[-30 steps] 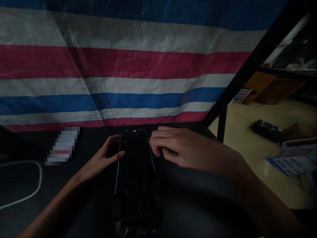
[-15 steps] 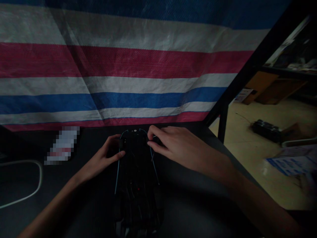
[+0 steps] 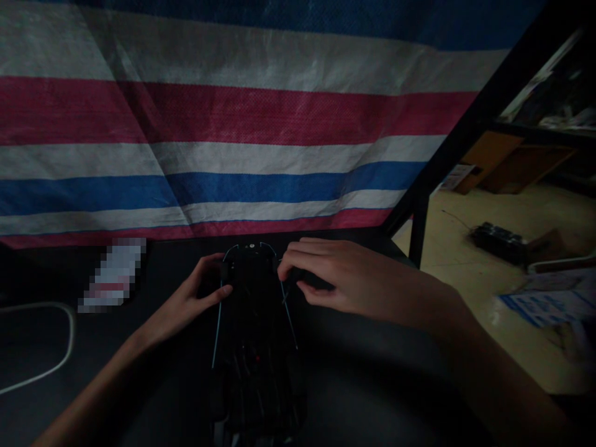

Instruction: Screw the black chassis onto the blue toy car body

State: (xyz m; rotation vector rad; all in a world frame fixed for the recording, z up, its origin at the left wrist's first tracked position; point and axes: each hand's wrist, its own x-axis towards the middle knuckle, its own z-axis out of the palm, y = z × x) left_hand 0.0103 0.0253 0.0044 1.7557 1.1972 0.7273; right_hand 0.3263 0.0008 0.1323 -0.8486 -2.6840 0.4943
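Head view: left hand (image 3: 201, 292), grip half-open, touches black chassis (image 3: 251, 304).

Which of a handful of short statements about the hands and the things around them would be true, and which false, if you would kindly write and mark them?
1. The left hand touches the dark car-like object. True.
2. The right hand is spread flat on the dark table. False: it is curled beside the object's right-hand edge.
3. The white cord-like loop lies to the left of the left hand. True.
4. The sheet behind the table is plain green. False: it has blue, red and pale stripes.
5. A small red spot shows on the object. True.
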